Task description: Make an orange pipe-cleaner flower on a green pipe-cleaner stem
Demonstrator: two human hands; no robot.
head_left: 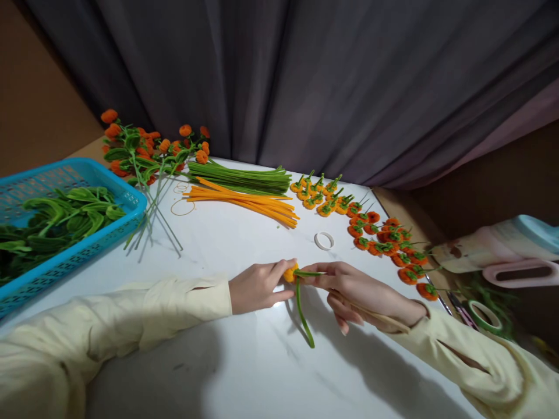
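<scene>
Between the thumb and fingers of my left hand [257, 286] is a small yellow-orange pipe-cleaner flower [290, 273]. My right hand [349, 288] pinches a green pipe cleaner [305, 326] close to the flower's base. One end of that green piece runs toward my right fingertips, and the other hangs down in a curve over the white table [244, 361]. The other fingers of my right hand are loosely curled. Just beyond my hands lies a white ring [324, 240], perhaps a roll of tape.
Bundles of green [240, 177] and orange pipe cleaners [244, 201] lie behind my hands. Yellow [325, 208] and orange flower heads [391, 235] line the right. A blue basket [135, 215] holds green leaves, near stemmed orange flowers [186, 130]. A tumbler [493, 241] and green tape [484, 316] are at right.
</scene>
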